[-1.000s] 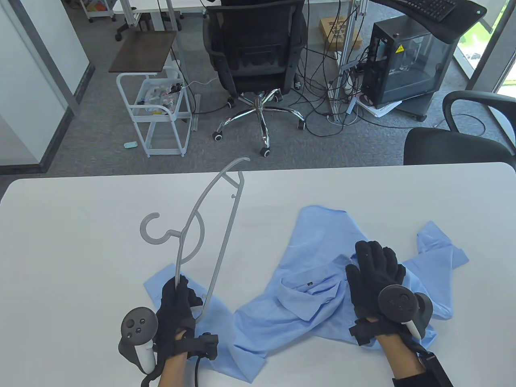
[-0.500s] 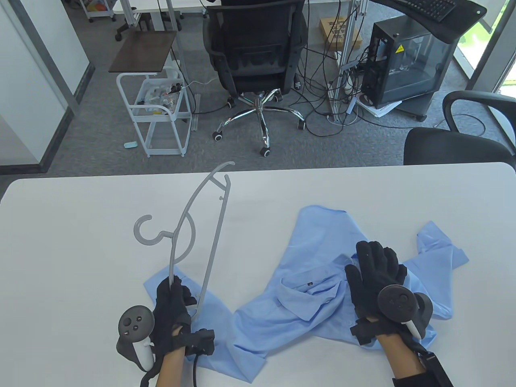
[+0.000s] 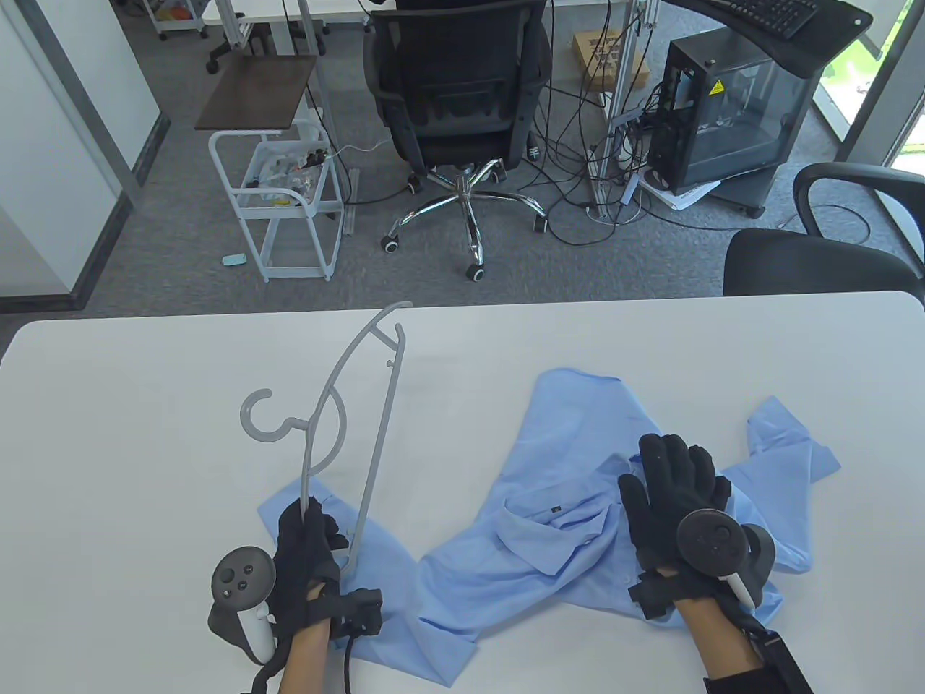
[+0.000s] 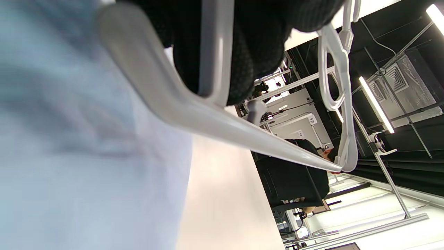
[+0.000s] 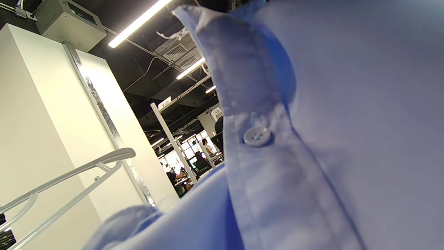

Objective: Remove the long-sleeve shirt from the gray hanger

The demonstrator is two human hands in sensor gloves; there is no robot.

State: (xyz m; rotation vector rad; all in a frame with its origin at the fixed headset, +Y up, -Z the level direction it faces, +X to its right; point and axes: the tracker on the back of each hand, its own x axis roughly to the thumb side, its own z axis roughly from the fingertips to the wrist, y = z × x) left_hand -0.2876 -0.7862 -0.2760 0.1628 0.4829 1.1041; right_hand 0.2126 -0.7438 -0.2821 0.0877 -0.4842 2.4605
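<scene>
White tabletop [image 3: 144, 448] in an office, with swivel chairs and cables behind it, is carrying a crumpled light-blue long-sleeve button shirt [image 3: 564, 520]. The left hand [image 3: 309, 557] is clenching its fingers around one end of the thin gray plastic hanger [image 3: 347, 405], which is standing nearly upright and clear of the cloth apart from the sleeve beneath that hand. Compared with a second ago, the hanger is drifting leftward and tipping slightly lower, away from the garment. The right hand [image 3: 676, 499] is lying flat, fingers spread, pressing on the shirt beside the collar. Judging by this, the removal looks essentially finished; only setting the hanger aside seems left.
</scene>
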